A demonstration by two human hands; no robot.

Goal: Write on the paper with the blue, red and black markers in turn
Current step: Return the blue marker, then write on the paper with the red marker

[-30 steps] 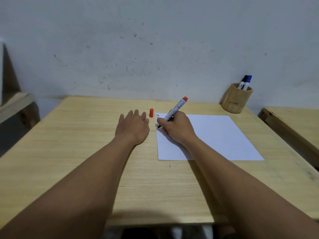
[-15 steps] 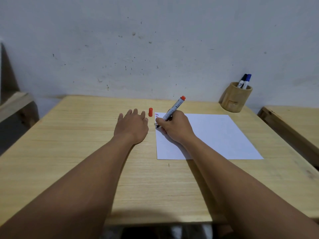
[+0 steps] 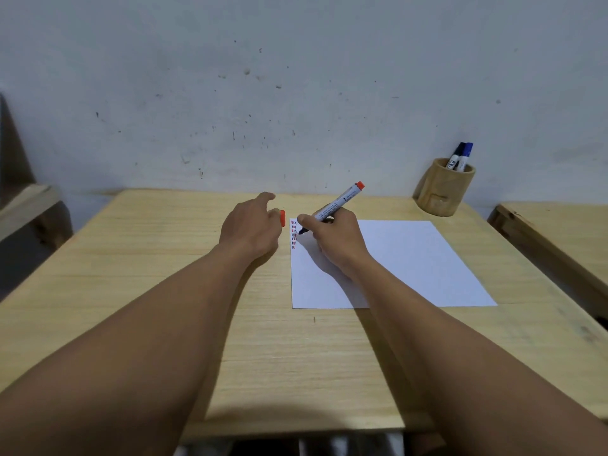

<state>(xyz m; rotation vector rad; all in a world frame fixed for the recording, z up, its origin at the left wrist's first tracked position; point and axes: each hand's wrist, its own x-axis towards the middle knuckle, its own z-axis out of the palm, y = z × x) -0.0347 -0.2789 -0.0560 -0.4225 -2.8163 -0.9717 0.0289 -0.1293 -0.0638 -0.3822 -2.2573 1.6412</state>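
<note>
My right hand (image 3: 335,240) grips the uncapped red marker (image 3: 335,205), its tip down at the top left corner of the white paper (image 3: 411,258). A short column of small red, blue and black marks (image 3: 293,233) runs down the paper's left edge beside the tip. My left hand (image 3: 250,228) is just left of the paper, its fingertips curled onto the red cap (image 3: 282,218), which stands on the table; the index finger is raised. The black marker (image 3: 455,156) and the blue marker (image 3: 465,156) stand in the wooden cup (image 3: 441,192).
The light wooden table (image 3: 164,274) ends at the wall behind and at a near edge below my forearms. The cup stands at the back right corner. A second wooden surface (image 3: 559,232) lies to the right, across a gap, and a wooden ledge (image 3: 23,205) sits at the left.
My left hand has lifted off the table and moved right and forward, closing its fingers on the red cap. The right hand still holds the marker at the paper's corner.
</note>
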